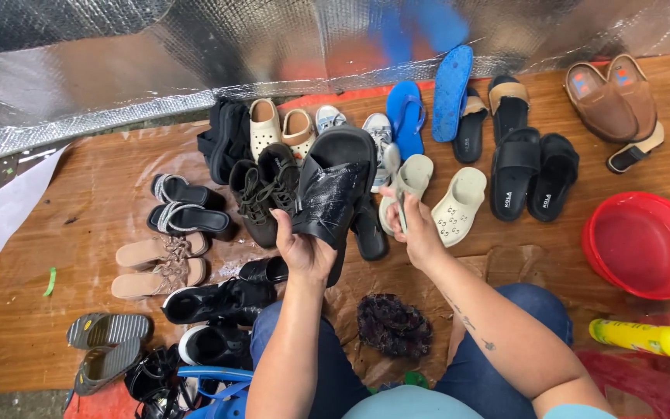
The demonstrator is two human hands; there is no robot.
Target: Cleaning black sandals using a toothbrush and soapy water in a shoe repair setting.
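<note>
A crinkled silver foil sheet (195, 46) hangs as a backdrop behind a wooden floor (56, 326) covered with clear plastic, apparently to shield the boards from dirt or wet. Footwear lies spread out on it in pairs, so that each kind is easy to find: brown loafers (610, 97) at the far right, black slide sandals (533, 171) beside them, blue flip-flops (424, 105) leaning against the foil, black lace-up boots (261, 190) in the middle, tan strappy heels (160, 264) to the left. A red basin (645, 244) sits at the right within arm's reach, with a yellow bottle (645, 337) lying on its side just below it. A dark scrubbing cloth (393, 326) rests on the floor between the person's knees, close at hand. The left hand (304, 248) lifts a black slide sandal (335, 190) above the rows, its grip wrapped around the heel end with the thumb on top, tilting the glossy strap toward the eyes, probably so that the surface can be looked over. The right hand (416, 229) hovers just beside it, fingers pinching a pale thin piece (401, 202) that I cannot identify.
</note>
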